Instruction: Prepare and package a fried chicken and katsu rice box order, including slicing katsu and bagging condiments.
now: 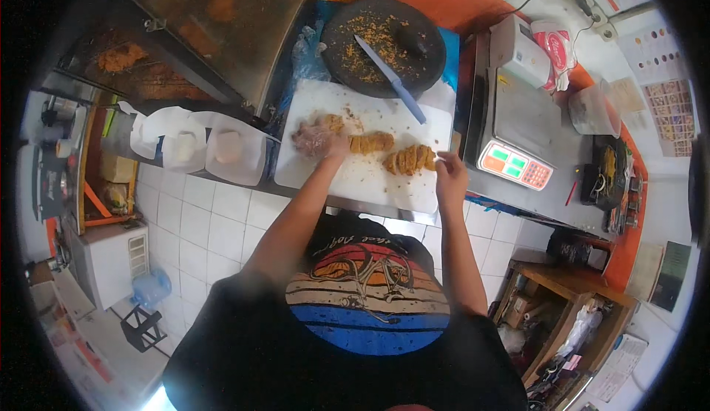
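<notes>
A white cutting board (355, 183) lies before me, with sliced fried meat (410, 160) in pieces and crumbs on it. My left hand (321, 140), in a clear plastic glove, rests over fried pieces at the board's left; whether its fingers grip one cannot be told. At the right end of the sliced row, the fingertips of my bare right hand (452, 171) are drawn together beside the last slices, and a small pale bit shows at them. A knife with a blue-grey handle (407, 99) lies across the rim of a dark stone mortar (338, 67) holding crumbs.
A digital scale (524, 106) with lit displays stands right of the board. Farther right are a clear plastic tub (593, 112) and a black container (604, 175). White paper-lined containers (236, 158) stand at the left, below a glass display case (222, 17). A plastic bag (310, 58) touches the mortar.
</notes>
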{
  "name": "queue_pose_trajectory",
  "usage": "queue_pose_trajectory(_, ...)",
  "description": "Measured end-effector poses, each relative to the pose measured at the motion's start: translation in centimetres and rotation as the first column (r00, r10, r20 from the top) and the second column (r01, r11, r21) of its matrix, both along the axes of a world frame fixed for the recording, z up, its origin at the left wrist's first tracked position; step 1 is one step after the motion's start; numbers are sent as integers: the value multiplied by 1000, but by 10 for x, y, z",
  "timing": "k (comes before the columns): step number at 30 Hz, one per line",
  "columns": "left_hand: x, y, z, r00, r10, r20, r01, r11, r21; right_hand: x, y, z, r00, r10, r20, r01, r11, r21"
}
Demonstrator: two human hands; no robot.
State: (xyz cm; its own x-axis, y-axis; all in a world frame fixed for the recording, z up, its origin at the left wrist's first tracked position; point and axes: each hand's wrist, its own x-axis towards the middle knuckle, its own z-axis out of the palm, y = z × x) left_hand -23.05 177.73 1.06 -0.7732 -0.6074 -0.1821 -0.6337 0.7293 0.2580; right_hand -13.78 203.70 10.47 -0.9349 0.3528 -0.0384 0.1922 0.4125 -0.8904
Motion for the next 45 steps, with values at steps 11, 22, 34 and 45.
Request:
queue_pose_trajectory(11,-5,-18,-5,853,-464,-237,488,872,48,65,52,-73,993,-55,105,55,998,-4)
queue_pose_trajectory(22,-3,-57,-7,719,-7,-695,552,612,566,65,41,-70,988,-5,157,28,989,-145)
queue_pose_trajectory(34,79,-85,85,893,444,-74,258,-371,892,60,38,-76,961,68,266,21,948,-318)
queue_pose_trajectory(45,113,-226,78,791,219,-571,334,628,703,57,29,-83,949,88,302,34,926,-376)
